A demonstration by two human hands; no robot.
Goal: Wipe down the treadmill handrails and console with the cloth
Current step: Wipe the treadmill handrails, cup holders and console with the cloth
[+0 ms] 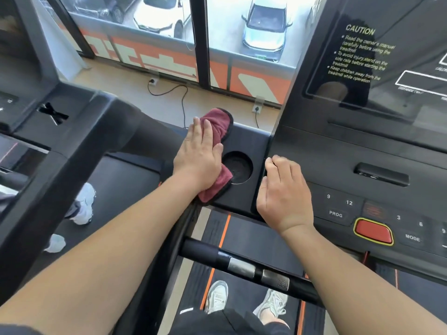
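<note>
Pressing down, flat-fingered left grip [198,158] atop maroon cloth [218,122]; right grip [284,189] loose on console [338,153].

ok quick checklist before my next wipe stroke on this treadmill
1. Cloth under control: left hand presses flat on the cloth. Ok.
2. Cloth placement: it lies on the console beside the cup holder, with its lower corner at the rim. Ok.
3. Keys clear: right hand rests on the console edge, off the red button. Ok.
4. Belt stopped: cannot tell.
5. Footing: both shoes are on the belt. Ok.
6. Handrail already wiped: cannot tell.
</note>
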